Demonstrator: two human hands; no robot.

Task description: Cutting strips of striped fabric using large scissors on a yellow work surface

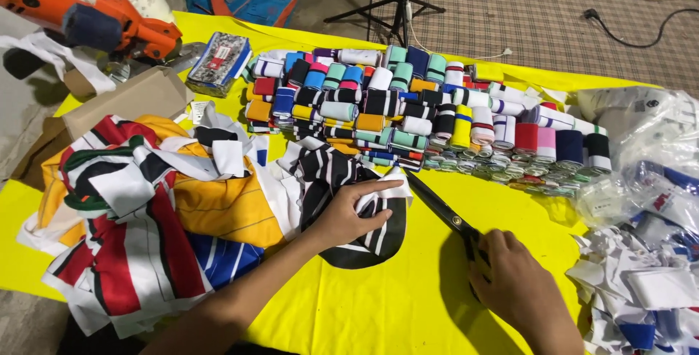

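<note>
At far left we see an orange power tool above a heap of striped fabric pieces on the yellow surface. Our left hand lies open, fingers flat on a black-and-white striped piece. Just beside it, black scissors rest on the surface, their handles gripped in our closed right hand. Behind them stand rows of rolled striped bands; plastic bags sit far right.

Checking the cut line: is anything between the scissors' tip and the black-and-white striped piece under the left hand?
Nothing visible. The scissors, held by the right hand, point straight at the striped piece pinned by the left hand.
</note>
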